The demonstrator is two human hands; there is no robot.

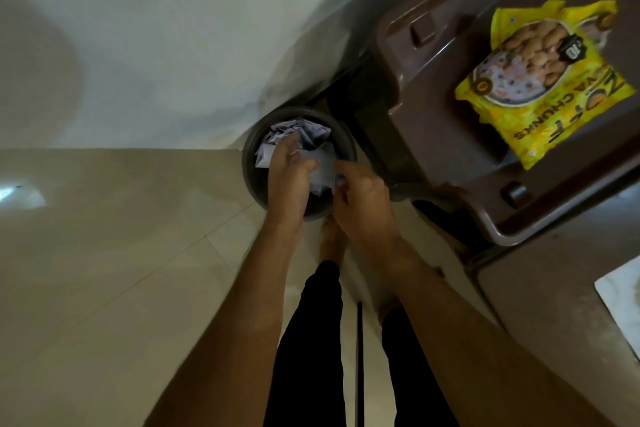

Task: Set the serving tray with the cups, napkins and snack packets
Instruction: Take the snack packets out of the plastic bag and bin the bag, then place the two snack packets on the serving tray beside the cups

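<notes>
Both my hands reach down over a round dark bin [252, 163] on the floor by the wall. It holds crumpled white papers [298, 130]. My left hand [289, 177] and my right hand [363, 198] together pinch a pale, flat paper or wrapper [322, 172] above the bin's mouth. At the right, a brown plastic serving tray [433, 107] rests on a dark table. A yellow snack packet [543, 80] of soya chunks lies on the tray. No cups are in view.
A white napkin or cloth [623, 302] lies on the dark table [554, 322] at the right edge. Beige floor tiles [121, 253] stretch to the left, and the white wall [156, 45] rises behind the bin. My legs and bare feet stand below my arms.
</notes>
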